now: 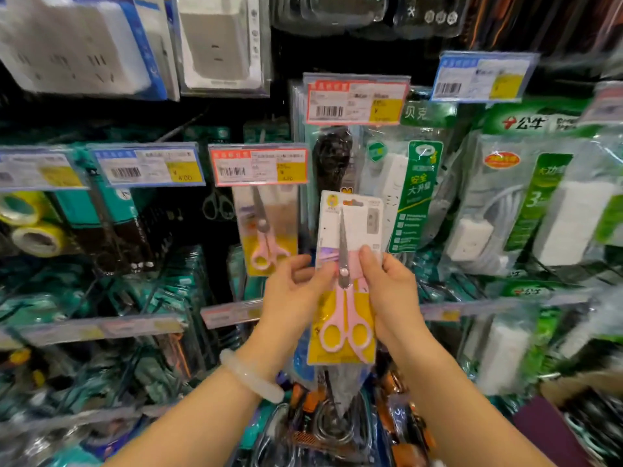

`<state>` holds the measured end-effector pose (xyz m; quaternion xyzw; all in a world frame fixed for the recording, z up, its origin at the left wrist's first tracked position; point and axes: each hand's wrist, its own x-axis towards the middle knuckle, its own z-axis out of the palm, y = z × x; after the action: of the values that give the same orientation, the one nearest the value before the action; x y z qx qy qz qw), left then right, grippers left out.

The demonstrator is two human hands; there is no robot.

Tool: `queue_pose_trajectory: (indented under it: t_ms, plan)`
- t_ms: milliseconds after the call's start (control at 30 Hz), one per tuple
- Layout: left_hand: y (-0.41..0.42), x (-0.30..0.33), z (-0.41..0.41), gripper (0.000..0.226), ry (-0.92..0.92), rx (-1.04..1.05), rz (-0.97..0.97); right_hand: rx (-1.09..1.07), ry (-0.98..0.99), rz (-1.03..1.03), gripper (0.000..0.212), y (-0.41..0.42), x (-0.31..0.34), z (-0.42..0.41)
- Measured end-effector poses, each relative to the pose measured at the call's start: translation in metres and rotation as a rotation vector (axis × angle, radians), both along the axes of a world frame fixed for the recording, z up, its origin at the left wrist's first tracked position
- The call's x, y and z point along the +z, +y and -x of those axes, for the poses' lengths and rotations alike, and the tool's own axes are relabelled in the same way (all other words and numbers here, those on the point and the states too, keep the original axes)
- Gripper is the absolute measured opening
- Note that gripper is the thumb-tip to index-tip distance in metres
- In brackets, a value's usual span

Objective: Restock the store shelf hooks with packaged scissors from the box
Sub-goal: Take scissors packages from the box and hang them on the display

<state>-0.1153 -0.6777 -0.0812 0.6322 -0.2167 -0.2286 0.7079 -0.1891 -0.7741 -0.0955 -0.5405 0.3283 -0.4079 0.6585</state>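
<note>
Both hands, left [293, 291] and right [392, 291], pinch one scissors pack [347, 281] mid-air just right of the hook's hanging scissors pack [268, 230], not yet hung, box contents unseen

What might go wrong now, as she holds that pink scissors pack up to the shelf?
The left hand and right hand pinch only the edges of the scissors pack, so that grip may slip. The hang hole at its top could miss the hook. The hook itself sits hidden behind the red price tag, above the hung scissors pack.
</note>
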Motion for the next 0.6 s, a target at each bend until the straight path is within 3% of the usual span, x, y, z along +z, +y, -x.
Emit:
queue_pose_trajectory:
  t_ms: [67,300,433,600]
  plan:
    - [-0.01,0.001,-0.001,0.009,0.078,-0.096,-0.063,0.013,-0.002,-0.041,0.023,-0.004,0.003,0.003]
    - [-0.027,-0.003,-0.003,0.02,0.223,-0.034,-0.005,0.349,0.085,-0.03,0.015,-0.002,0.021,0.033]
    - [-0.032,0.005,-0.004,0.02,0.233,0.018,0.081,0.638,0.234,0.005,0.039,0.01,0.003,0.072]
    - [-0.036,0.007,0.001,0.034,0.126,0.043,0.018,0.53,0.148,-0.012,0.015,0.025,-0.018,0.084]
